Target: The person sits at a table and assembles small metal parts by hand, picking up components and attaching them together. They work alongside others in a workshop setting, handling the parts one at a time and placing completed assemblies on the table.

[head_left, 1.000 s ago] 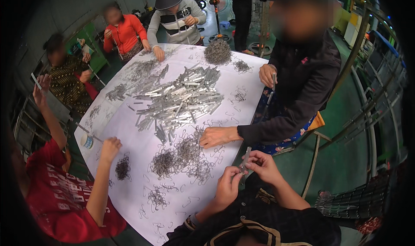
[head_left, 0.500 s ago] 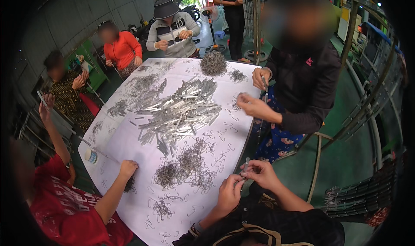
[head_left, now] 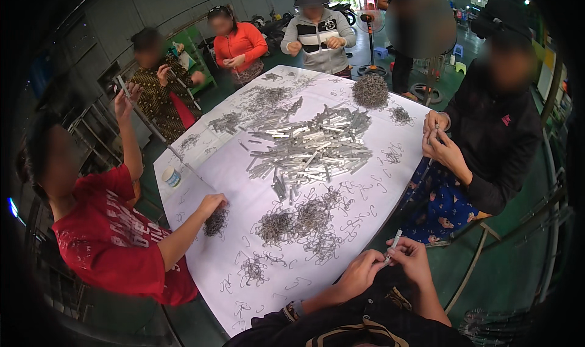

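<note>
My left hand (head_left: 359, 275) and my right hand (head_left: 418, 260) meet just off the near edge of the white-covered table (head_left: 207, 268). Together they pinch a thin silver metal tube (head_left: 395, 241) that sticks up between the fingertips. Whether a wire piece is also in my fingers is too small to tell. The nearest loose parts are the tangled piles of bent wire hooks (head_left: 298, 220) on the table, to the left of my hands. Farther back, a big heap of silver tubes (head_left: 317, 146) lies in the middle.
A person in a red shirt (head_left: 116, 237) at the left rests a hand on a dark hook pile (head_left: 214, 220). A person in a black jacket (head_left: 493, 146) sits at the right. Three more people work along the far side, near a wire ball (head_left: 370, 91) and a white cup (head_left: 172, 177).
The person in black drew an arm back from the table to its right edge. The red-shirted person's hand slid onto the dark hook pile. My hands stayed together over the tube.
</note>
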`<move>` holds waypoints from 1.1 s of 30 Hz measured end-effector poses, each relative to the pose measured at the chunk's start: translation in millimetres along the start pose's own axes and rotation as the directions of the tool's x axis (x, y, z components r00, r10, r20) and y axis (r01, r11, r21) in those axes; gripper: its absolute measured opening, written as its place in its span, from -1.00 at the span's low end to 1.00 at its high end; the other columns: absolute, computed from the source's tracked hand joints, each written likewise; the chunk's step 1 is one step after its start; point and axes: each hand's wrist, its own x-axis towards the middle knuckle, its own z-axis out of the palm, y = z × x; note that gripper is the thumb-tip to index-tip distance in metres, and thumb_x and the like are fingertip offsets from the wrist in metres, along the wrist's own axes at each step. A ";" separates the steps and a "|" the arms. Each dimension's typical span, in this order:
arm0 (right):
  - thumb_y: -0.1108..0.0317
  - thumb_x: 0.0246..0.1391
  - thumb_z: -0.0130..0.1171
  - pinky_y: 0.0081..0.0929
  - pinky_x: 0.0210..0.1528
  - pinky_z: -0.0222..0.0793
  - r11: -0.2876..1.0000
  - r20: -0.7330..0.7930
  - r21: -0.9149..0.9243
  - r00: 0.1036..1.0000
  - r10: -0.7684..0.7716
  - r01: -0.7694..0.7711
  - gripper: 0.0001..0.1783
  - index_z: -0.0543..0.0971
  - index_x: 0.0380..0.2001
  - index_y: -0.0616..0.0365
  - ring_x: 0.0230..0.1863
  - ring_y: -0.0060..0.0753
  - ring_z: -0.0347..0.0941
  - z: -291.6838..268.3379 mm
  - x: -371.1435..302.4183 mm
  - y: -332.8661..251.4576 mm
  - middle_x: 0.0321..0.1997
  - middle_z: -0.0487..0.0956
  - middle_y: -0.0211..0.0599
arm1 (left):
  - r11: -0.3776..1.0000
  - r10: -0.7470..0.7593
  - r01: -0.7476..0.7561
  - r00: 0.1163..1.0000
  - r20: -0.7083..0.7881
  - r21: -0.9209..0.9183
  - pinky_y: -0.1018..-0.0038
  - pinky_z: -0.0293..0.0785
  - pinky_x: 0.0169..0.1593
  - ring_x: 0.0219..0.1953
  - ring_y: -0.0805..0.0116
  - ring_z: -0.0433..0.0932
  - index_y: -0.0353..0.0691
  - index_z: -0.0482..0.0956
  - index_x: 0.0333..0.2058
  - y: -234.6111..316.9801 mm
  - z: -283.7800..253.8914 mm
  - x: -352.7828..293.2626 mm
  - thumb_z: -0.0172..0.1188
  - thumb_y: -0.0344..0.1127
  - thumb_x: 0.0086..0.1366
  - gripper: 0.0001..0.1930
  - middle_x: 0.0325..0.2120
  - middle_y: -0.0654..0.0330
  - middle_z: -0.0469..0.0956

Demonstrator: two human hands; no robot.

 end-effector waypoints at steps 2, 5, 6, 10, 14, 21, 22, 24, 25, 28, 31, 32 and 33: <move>0.51 0.07 0.20 -0.69 -0.42 0.43 0.997 0.033 0.065 0.999 0.033 -0.035 -0.78 0.55 -0.18 0.33 -0.48 -0.61 0.52 -1.3 -0.2 -2.8 -0.46 0.61 -0.31 | 0.999 -0.017 0.017 1.000 0.002 -0.042 0.35 0.46 -0.27 -0.33 0.10 0.56 -0.30 0.40 -0.25 0.9 0.7 0.0 0.16 -0.48 0.24 -0.85 -0.38 0.03 0.52; 0.49 0.09 0.18 -0.68 -0.43 0.43 0.991 0.063 0.111 0.996 0.063 -0.069 -0.77 0.55 -0.17 0.34 -0.49 -0.58 0.52 -4.9 0.1 -2.2 -0.45 0.62 -0.26 | 0.996 -0.046 0.049 0.998 0.039 -0.072 0.39 0.46 -0.28 -0.34 0.20 0.57 -0.31 0.40 -0.25 5.3 -1.8 1.6 0.16 -0.47 0.24 -0.86 -0.39 0.06 0.52; 0.48 0.09 0.18 -0.67 -0.44 0.43 0.990 0.068 0.116 0.995 0.069 -0.077 -0.77 0.54 -0.17 0.34 -0.49 -0.58 0.52 -6.4 0.1 -1.7 -0.45 0.62 -0.25 | 0.995 -0.056 0.060 0.997 0.057 -0.078 0.40 0.46 -0.28 -0.35 0.24 0.57 -0.31 0.40 -0.26 6.4 -2.7 2.4 0.16 -0.47 0.25 -0.86 -0.39 0.07 0.52; 0.48 0.08 0.18 -0.67 -0.45 0.42 0.972 0.102 0.187 0.987 0.123 -0.141 -0.76 0.54 -0.17 0.34 -0.52 -0.56 0.51 -12.6 0.4 1.9 -0.44 0.62 -0.21 | 0.990 -0.065 0.075 0.995 0.080 -0.118 0.44 0.46 -0.26 -0.34 0.31 0.56 -0.33 0.39 -0.25 1.8 0.2 1.1 0.15 -0.46 0.27 -0.86 -0.39 0.10 0.52; 0.49 0.07 0.19 -0.66 -0.46 0.41 0.935 0.132 0.288 0.975 0.177 -0.209 -0.76 0.55 -0.17 0.33 -0.54 -0.55 0.49 -16.7 -1.0 2.8 -0.44 0.62 -0.21 | 0.968 -0.121 0.150 0.982 0.149 -0.201 0.45 0.46 -0.21 -0.31 0.32 0.55 -0.35 0.39 -0.24 -0.8 1.8 0.3 0.14 -0.45 0.28 -0.85 -0.38 0.10 0.52; 0.52 0.05 0.20 -0.69 -0.40 0.40 0.993 0.013 0.115 1.000 0.021 -0.023 -0.76 0.56 -0.16 0.29 -0.50 -0.63 0.47 -7.5 -1.6 4.3 -0.44 0.61 -0.32 | 0.968 -0.125 0.145 0.986 0.108 -0.205 0.41 0.43 -0.29 -0.37 0.22 0.56 -0.33 0.36 -0.25 -7.2 5.1 -1.6 0.07 -0.49 0.29 -0.90 -0.44 0.06 0.49; 0.52 0.05 0.21 -0.69 -0.37 0.41 0.998 -0.007 0.067 1.000 -0.016 0.016 -0.76 0.56 -0.16 0.30 -0.47 -0.65 0.47 -7.2 -2.2 6.3 -0.43 0.61 -0.34 | 0.969 -0.132 0.151 0.986 0.106 -0.194 0.40 0.44 -0.29 -0.37 0.20 0.56 -0.32 0.36 -0.26 -9.6 5.5 -2.1 0.07 -0.48 0.29 -0.90 -0.45 0.06 0.49; 0.53 0.04 0.22 -0.69 -0.32 0.41 0.995 -0.035 -0.035 0.995 -0.091 0.090 -0.75 0.56 -0.16 0.30 -0.41 -0.68 0.47 -6.4 -2.0 10.9 -0.42 0.60 -0.39 | 0.968 -0.147 0.161 0.985 0.088 -0.192 0.37 0.43 -0.30 -0.39 0.15 0.55 -0.31 0.37 -0.26 -12.7 8.0 -2.6 0.10 -0.47 0.27 -0.89 -0.46 0.05 0.50; 0.52 0.03 0.24 -0.68 -0.27 0.41 0.990 -0.052 -0.067 0.990 -0.128 0.125 -0.76 0.57 -0.18 0.30 -0.35 -0.68 0.48 -4.9 -2.7 13.5 -0.40 0.61 -0.42 | 0.967 -0.154 0.167 0.985 0.078 -0.192 0.35 0.43 -0.31 -0.39 0.12 0.55 -0.30 0.37 -0.27 -13.8 8.5 -2.9 0.11 -0.46 0.26 -0.88 -0.47 0.05 0.50; 0.52 0.01 0.24 -0.65 -0.26 0.41 0.963 -0.073 -0.189 0.975 -0.211 0.194 -0.81 0.59 -0.25 0.30 -0.36 -0.66 0.49 -0.1 -5.6 13.2 -0.36 0.62 -0.39 | 0.988 -0.118 0.124 0.991 0.060 -0.090 0.43 0.46 -0.27 -0.36 0.25 0.56 -0.33 0.41 -0.27 -16.0 8.3 -3.2 0.15 -0.45 0.25 -0.87 -0.42 0.09 0.50; 0.54 -0.01 0.23 -0.63 -0.25 0.41 0.926 -0.071 -0.301 0.963 -0.260 0.228 -0.83 0.59 -0.29 0.31 -0.36 -0.64 0.49 0.3 -9.6 11.8 -0.33 0.64 -0.34 | 0.986 -0.142 0.149 0.986 0.083 -0.074 0.40 0.46 -0.27 -0.36 0.18 0.56 -0.30 0.43 -0.27 -14.0 6.6 -3.0 0.18 -0.43 0.23 -0.85 -0.41 0.07 0.51; 0.54 -0.01 0.23 -0.62 -0.25 0.42 0.914 -0.067 -0.329 0.960 -0.273 0.237 -0.84 0.58 -0.30 0.32 -0.36 -0.63 0.49 -0.4 -9.4 11.2 -0.32 0.64 -0.33 | 0.988 -0.125 0.133 0.988 0.093 -0.076 0.39 0.46 -0.26 -0.35 0.16 0.56 -0.30 0.44 -0.26 -16.0 6.5 -2.6 0.18 -0.42 0.23 -0.85 -0.39 0.07 0.52; 0.55 -0.02 0.23 -0.61 -0.25 0.42 0.902 -0.062 -0.356 0.957 -0.284 0.245 -0.85 0.58 -0.31 0.32 -0.37 -0.62 0.49 -0.6 -9.1 10.6 -0.30 0.64 -0.31 | 0.990 -0.109 0.117 0.989 0.103 -0.077 0.38 0.46 -0.25 -0.33 0.15 0.56 -0.29 0.44 -0.26 -18.0 5.5 -2.3 0.18 -0.41 0.23 -0.85 -0.38 0.06 0.53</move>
